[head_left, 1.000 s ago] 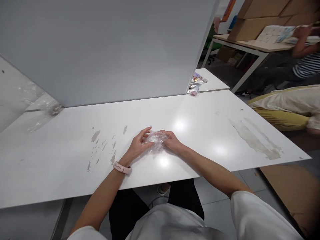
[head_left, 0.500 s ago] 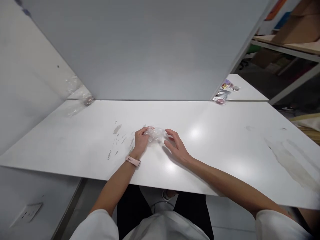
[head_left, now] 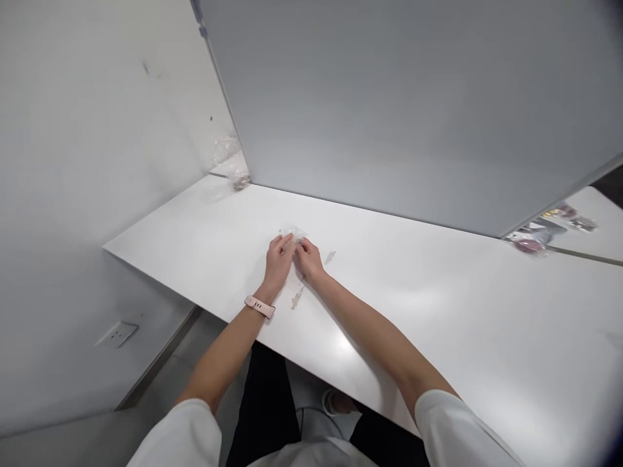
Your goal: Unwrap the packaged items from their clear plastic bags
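Observation:
A crumpled piece of clear plastic wrap (head_left: 293, 231) shows just beyond my fingertips, low over the white table (head_left: 389, 272). My left hand (head_left: 280, 256), with a pink band (head_left: 259, 306) on its wrist, has its fingers closed on the wrap. Close beside it, my right hand (head_left: 308, 257) pinches the wrap's other side with curled fingers. Both hands nearly touch, and they hide much of the plastic. Whether anything lies inside it I cannot tell.
A tall grey panel (head_left: 389, 117) stands along the table's back edge. Clear plastic bags (head_left: 238, 178) lie in the left corner by the wall. Several packets (head_left: 533, 241) with coloured contents lie at the panel's right end. A wall socket (head_left: 117, 334) sits low at left.
The view has swung to the left. My right hand, apart and open before, has come in to the left hand and closed on the plastic wrap.

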Motion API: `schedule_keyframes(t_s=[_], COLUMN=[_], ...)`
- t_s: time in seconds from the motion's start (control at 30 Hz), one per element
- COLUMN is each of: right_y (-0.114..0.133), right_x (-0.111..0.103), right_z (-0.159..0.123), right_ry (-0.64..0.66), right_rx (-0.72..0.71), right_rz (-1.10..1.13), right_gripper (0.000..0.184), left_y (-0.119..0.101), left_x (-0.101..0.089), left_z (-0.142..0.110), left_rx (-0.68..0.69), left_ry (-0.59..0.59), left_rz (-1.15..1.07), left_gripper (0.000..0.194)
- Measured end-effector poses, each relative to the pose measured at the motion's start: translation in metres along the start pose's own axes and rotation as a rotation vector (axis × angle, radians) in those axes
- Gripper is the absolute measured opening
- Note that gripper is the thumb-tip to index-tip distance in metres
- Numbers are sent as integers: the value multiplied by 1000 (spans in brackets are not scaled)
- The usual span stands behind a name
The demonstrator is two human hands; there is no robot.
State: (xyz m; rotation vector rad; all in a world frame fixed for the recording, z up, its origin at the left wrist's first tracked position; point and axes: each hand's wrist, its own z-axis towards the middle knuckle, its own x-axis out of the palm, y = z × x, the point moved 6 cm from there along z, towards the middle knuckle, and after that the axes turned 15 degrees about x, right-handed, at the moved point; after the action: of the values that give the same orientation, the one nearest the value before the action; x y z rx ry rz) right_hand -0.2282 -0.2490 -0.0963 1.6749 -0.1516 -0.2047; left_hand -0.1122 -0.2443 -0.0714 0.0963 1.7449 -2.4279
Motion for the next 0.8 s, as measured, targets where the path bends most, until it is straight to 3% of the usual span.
schedule_keyframes(t_s=[0.1,0.2,0.27,0.33,0.47,0.63,0.8], right_y=[3,6,8,11,13,8,10], right_x=[35,55,56,52,52,67,79], right_z=[9,11,9,7,5,29,50], right_ry=[59,98,76,33,7,93,163], right_rx=[-26,-55,-79,-135,-267,-203,-167], right_rz=[-105,-137,-105,-75,-143,-262,-251], right_gripper=[19,11,30,44,32,31,30], left_y=[10,22,27,29,34,36,43], left_x=[-40,-69,-78,-78,-64,-59,-74], left_z=[19,37,46,52,58,69,90], left_rx=[21,11,43,83,126,141,76], left_ry=[-50,-50,-26,21,139,253,334], left_rz=[103,182,231,263,311,547,607], left_gripper=[26,22,21,23,21,17,16])
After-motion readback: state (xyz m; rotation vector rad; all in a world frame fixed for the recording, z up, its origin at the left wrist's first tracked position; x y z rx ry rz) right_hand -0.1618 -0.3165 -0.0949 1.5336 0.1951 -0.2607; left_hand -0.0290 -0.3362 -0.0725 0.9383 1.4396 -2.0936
